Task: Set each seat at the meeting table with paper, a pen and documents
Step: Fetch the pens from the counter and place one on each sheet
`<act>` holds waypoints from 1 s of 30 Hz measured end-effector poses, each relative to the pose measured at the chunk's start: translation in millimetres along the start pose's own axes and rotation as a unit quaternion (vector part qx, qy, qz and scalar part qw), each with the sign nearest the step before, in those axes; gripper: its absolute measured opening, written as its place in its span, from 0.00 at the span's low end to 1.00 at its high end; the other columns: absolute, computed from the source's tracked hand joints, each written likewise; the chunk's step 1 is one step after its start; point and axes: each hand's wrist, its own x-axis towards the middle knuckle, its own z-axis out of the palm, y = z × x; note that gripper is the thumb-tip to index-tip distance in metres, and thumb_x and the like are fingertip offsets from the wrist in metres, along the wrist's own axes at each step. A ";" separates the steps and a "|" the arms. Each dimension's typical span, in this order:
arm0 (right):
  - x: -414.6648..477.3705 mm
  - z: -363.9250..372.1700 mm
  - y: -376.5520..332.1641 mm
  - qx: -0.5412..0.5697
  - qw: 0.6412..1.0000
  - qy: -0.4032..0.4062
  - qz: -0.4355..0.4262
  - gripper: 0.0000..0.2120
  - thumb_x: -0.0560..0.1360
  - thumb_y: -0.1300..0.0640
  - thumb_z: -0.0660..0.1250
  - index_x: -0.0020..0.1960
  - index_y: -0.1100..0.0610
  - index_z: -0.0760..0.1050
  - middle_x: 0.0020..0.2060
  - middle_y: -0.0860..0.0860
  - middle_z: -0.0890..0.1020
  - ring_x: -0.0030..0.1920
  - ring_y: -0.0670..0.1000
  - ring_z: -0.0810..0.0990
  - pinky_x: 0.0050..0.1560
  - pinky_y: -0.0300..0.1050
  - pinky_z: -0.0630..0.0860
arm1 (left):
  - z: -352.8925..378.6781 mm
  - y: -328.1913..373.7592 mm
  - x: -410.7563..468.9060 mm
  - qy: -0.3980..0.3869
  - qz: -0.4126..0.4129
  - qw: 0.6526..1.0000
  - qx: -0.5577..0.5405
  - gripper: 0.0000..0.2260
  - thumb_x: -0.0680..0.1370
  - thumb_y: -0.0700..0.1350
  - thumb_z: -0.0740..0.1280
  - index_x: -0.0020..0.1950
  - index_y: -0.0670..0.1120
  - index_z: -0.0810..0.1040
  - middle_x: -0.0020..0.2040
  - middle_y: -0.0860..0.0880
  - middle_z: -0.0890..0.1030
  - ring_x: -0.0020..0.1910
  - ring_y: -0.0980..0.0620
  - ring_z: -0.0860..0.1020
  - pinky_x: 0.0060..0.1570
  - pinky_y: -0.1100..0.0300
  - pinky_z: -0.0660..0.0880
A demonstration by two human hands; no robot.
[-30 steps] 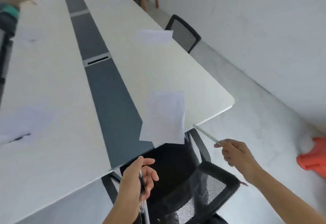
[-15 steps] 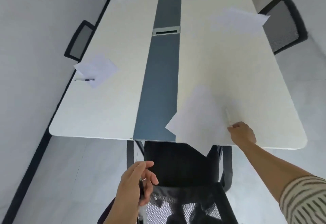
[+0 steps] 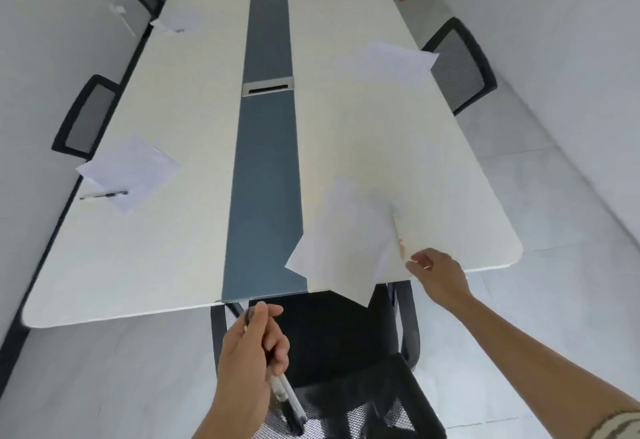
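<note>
Two hands: left hand (image 3: pixel 251 348) fingers grip pens (image 3: pixel 285 393); right hand (image 3: pixel 438 274) fingers loosely curled beside paper (image 3: pixel 341 248).

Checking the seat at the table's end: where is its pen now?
The pale pen lies near the table's near right corner, across the paper's right edge, beside the right hand.

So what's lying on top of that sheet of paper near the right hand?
A pale pen lies on the paper's right edge, just beyond the right hand. Whatever is under the paper is hidden.

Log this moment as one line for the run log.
left hand: holds pens | right hand: open, beside pen on paper | table: end seat being set
</note>
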 end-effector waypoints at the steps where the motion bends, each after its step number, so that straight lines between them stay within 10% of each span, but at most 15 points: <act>1: -20.4 -6.5 -1.7 0.016 1.000 -0.001 -0.005 0.08 0.75 0.49 0.68 0.51 0.51 0.79 0.46 0.46 0.83 0.47 0.49 0.80 0.49 0.44 0.75 | 6.7 1.6 4.4 -0.010 -0.007 1.000 -0.020 0.14 0.82 0.46 0.57 0.43 0.39 0.75 0.25 0.48 0.65 0.22 0.52 0.65 0.20 0.62 0.62; 7: -149.2 -41.5 -12.8 0.161 0.984 -0.079 -0.021 0.03 0.76 0.53 0.68 0.45 0.50 0.80 0.37 0.49 0.84 0.40 0.48 0.83 0.36 0.32 0.74 | 78.1 0.5 12.4 -0.062 -0.052 0.995 -0.058 0.16 0.82 0.51 0.57 0.37 0.45 0.70 0.28 0.50 0.66 0.27 0.52 0.65 0.33 0.57 0.65; 14: -184.8 -91.0 13.4 0.327 0.935 -0.136 0.023 0.10 0.74 0.60 0.71 0.55 0.56 0.78 0.41 0.57 0.85 0.38 0.52 0.84 0.27 0.41 0.73 | 186.2 -26.7 -23.8 -0.108 -0.042 0.993 0.021 0.17 0.82 0.53 0.55 0.37 0.47 0.70 0.27 0.49 0.69 0.29 0.50 0.65 0.38 0.55 0.66; 21: -147.9 -199.0 113.9 0.363 0.929 -0.059 0.028 0.08 0.79 0.62 0.65 0.47 0.58 0.83 0.27 0.50 0.72 0.25 0.46 0.66 0.26 0.39 0.61 | 313.0 -76.7 -47.8 -0.232 -0.044 0.962 0.140 0.19 0.83 0.53 0.55 0.42 0.42 0.75 0.30 0.46 0.73 0.23 0.50 0.66 0.29 0.57 0.64; 30: -95.2 -321.4 212.2 0.260 0.963 -0.067 0.003 0.07 0.78 0.60 0.65 0.49 0.52 0.81 0.26 0.42 0.75 0.30 0.42 0.72 0.33 0.33 0.70 | 439.4 -116.3 -76.8 -0.340 -0.050 0.899 0.270 0.09 0.82 0.40 0.59 0.46 0.40 0.77 0.27 0.48 0.72 0.22 0.55 0.63 0.24 0.62 0.58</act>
